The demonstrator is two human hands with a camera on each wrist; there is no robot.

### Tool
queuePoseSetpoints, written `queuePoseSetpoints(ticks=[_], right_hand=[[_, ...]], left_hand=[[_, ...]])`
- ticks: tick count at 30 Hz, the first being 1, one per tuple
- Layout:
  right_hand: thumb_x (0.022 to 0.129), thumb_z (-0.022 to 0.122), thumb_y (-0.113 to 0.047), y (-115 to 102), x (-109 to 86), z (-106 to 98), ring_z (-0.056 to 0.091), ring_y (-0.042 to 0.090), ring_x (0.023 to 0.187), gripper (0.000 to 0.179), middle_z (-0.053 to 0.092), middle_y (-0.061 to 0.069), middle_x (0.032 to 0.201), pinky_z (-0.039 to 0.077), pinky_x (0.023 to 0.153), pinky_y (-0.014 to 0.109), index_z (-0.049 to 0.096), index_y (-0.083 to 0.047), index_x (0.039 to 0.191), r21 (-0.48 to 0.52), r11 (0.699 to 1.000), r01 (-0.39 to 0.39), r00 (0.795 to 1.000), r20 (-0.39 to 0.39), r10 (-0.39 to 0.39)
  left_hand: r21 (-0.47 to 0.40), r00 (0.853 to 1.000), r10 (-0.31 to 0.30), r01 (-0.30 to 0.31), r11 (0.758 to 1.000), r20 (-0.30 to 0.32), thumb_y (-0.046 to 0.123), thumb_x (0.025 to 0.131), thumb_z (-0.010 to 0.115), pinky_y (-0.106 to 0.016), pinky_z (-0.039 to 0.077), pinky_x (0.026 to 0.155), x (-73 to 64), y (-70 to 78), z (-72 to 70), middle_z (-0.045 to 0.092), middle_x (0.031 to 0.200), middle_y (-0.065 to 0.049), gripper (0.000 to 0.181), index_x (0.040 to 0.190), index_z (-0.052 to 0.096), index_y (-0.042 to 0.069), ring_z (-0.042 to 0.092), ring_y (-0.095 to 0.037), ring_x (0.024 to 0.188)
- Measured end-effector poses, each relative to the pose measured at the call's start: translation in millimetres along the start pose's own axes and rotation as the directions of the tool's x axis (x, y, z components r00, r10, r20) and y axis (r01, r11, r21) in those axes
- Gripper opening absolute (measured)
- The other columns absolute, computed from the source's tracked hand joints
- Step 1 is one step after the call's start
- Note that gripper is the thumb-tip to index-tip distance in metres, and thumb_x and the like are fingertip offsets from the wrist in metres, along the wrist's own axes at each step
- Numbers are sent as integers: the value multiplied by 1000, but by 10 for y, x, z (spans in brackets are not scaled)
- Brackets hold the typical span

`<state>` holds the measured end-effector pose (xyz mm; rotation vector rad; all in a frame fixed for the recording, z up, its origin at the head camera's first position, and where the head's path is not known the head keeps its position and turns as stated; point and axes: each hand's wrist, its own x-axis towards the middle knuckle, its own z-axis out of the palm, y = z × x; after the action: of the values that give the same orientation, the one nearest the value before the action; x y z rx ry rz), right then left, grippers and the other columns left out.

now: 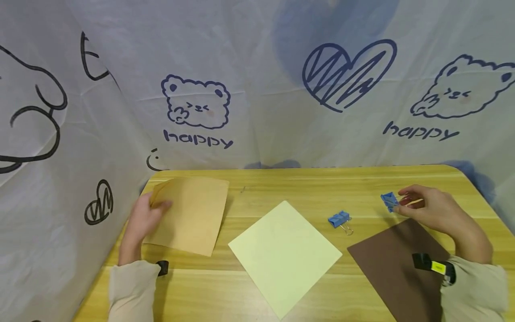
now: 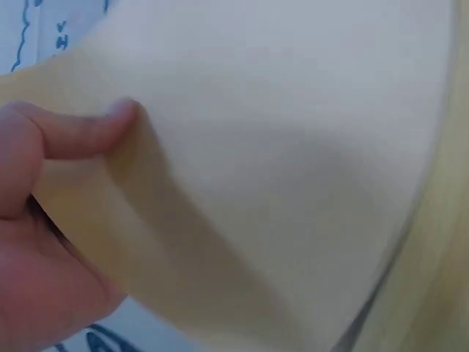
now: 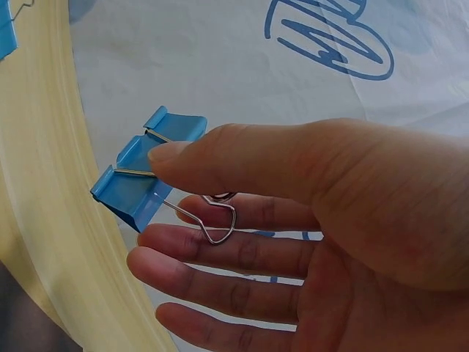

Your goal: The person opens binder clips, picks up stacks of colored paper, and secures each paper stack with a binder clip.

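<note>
My left hand point(image 1: 145, 218) grips the left edge of an orange-tan sheet of paper point(image 1: 193, 214), thumb on its upper face and the other fingers hidden behind. In the left wrist view the sheet point(image 2: 293, 147) bends and fills most of the picture. On the right, my right hand point(image 1: 436, 208) holds a blue binder clip point(image 1: 389, 201) above the table. The right wrist view shows the thumb on the clip point(image 3: 139, 176), one wire handle folded against its body and the other sticking out by the fingers.
A second blue binder clip point(image 1: 339, 219) lies on the wooden table point(image 1: 281, 185). A pale yellow square sheet point(image 1: 284, 259) lies in the middle, turned cornerwise. The dark brown sheet point(image 1: 396, 259) lies under the right forearm. White cloth point(image 1: 257, 89) with drawings hangs behind and at the sides.
</note>
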<state>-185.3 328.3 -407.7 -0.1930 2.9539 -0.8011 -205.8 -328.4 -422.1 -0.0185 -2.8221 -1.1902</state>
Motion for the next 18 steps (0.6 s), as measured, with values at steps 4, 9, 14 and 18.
queuePoseSetpoints(ticks=[4,9,14,18], right_hand=[[93,77,-23,-6,13,12,67,50,99,51,69,30,110,56,80,58,58,12,126,5,1000,4,1000,-5,-4],[93,77,-24,-11,25,17,67,50,100,53,69,30,111,56,80,58,58,12,126,4,1000,5,1000,0,-5],[94,77,-24,-10,17,16,66,50,100,53,68,31,112,56,80,58,57,13,127,-1,1000,-3,1000,7,3],[94,77,-26,-17,22,12,66,51,101,54,68,31,113,56,80,58,57,12,127,0,1000,2,1000,8,-2]], left_hand=[[-172,998,-53,47,984,-34,16,99,69,-26,51,75,-4,83,66,62,107,-20,35,120,56,-9,60,-17,87],[-310,989,-133,106,945,-67,20,99,71,-25,52,74,-1,135,106,57,105,-8,39,123,50,-2,59,-10,87],[-395,983,-172,133,909,-65,25,97,74,-23,51,80,19,163,118,54,112,0,42,127,48,10,58,-9,94],[-425,979,-186,134,895,-84,23,95,76,-21,49,81,11,184,81,53,111,4,42,126,49,15,57,-8,95]])
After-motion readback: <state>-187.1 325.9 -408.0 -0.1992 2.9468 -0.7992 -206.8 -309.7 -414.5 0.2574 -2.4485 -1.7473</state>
